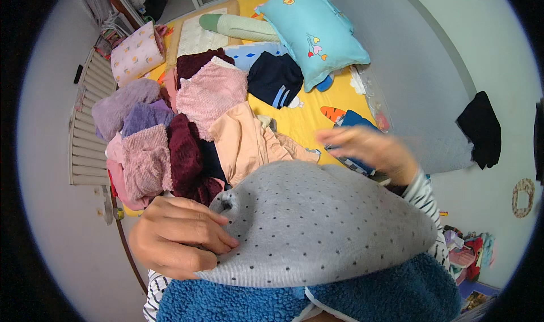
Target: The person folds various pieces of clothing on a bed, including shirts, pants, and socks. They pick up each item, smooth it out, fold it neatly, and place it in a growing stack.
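A grey knit garment [314,228] with small dark dots is spread in front of my body. My left hand [180,237] grips its left edge, fingers curled over the fabric near a rolled fold. My right hand [374,150], blurred by motion, is beyond the garment's far right edge and appears to hold nothing. Behind that hand lies a folded dark blue and checked garment [357,120], partly hidden. Peach-coloured clothing [238,139] with a ruffled part lies just past the garment's far edge.
Several fuzzy pieces, including a burgundy one [185,152] and a pink one [146,158], are piled at left. A navy garment [275,80] lies on the yellow bedsheet [314,114]. Farther back is a turquoise pillow [314,29]. Black cloth [480,131] hangs at right.
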### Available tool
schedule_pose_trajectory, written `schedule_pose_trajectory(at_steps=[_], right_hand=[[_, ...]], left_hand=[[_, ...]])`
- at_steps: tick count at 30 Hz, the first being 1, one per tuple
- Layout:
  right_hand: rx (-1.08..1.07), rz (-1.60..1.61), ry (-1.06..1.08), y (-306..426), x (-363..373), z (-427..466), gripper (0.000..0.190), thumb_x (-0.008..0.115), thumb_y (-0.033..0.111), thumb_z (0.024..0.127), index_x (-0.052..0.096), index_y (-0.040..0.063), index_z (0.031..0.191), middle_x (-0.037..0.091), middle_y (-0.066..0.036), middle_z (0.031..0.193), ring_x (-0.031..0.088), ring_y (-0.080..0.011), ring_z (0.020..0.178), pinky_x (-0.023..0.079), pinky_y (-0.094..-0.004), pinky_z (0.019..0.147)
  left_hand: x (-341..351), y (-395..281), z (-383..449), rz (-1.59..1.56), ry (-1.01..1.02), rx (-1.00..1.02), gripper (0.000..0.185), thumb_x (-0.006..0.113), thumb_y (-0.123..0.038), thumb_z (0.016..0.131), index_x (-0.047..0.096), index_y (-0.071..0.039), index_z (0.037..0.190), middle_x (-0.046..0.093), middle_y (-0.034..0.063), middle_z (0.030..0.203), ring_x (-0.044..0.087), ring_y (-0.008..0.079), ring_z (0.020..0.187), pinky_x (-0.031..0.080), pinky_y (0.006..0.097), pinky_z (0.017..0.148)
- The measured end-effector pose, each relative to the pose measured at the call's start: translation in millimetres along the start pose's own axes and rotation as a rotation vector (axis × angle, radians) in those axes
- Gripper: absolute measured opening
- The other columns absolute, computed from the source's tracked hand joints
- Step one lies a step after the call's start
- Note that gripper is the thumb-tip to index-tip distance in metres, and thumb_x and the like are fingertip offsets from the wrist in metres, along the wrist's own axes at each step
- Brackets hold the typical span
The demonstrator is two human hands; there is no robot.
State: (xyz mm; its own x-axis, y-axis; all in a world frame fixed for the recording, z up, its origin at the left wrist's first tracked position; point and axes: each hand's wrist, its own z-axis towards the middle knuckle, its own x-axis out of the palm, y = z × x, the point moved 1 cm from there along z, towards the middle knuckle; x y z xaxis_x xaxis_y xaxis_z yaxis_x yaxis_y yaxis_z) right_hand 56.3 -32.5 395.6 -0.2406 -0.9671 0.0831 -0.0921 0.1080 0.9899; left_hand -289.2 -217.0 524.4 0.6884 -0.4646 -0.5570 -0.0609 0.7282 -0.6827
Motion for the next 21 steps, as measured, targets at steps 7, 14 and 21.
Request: schedule_pose_trajectory(at_steps=[7, 14, 21], right_hand=[[-0.098, 0.277, 0.46, -63, 61, 35, 0.08, 0.04, 0.061, 0.098, 0.042, -0.002, 0.148, 0.027, -0.026, 0.158, 0.019, -0.0368, 0.15, 0.015, -0.0535, 0.119], [-0.386, 0.407, 0.311, -70, 56, 28, 0.074, 0.041, 0.054, 0.101, 0.04, -0.001, 0.149, 0.036, -0.025, 0.153, 0.032, -0.035, 0.145, 0.026, -0.052, 0.116], [0.022, 0.727, -0.221, -136, 38, -21, 0.073, 0.037, 0.058, 0.102, 0.036, 0.003, 0.151, 0.046, -0.02, 0.148, 0.044, -0.031, 0.139, 0.037, -0.051, 0.112]], left_hand=[[67, 30, -35, -0.448, -0.949, -0.641, 0.058, 0.073, -0.022, 0.088, 0.047, 0.0, 0.135, 0.059, 0.0201, 0.131, 0.055, 0.0294, 0.127, 0.039, 0.043, 0.11], [166, 221, -109, -0.669, -0.45, -0.804, 0.066, 0.057, -0.041, 0.1, 0.036, -0.001, 0.148, 0.044, 0.0214, 0.147, 0.046, 0.0318, 0.137, 0.047, 0.0406, 0.105], [193, 194, -187, -0.349, -0.319, -1.366, 0.062, 0.054, -0.042, 0.101, 0.04, -0.003, 0.147, 0.043, 0.0196, 0.15, 0.042, 0.0302, 0.14, 0.037, 0.0392, 0.112]])
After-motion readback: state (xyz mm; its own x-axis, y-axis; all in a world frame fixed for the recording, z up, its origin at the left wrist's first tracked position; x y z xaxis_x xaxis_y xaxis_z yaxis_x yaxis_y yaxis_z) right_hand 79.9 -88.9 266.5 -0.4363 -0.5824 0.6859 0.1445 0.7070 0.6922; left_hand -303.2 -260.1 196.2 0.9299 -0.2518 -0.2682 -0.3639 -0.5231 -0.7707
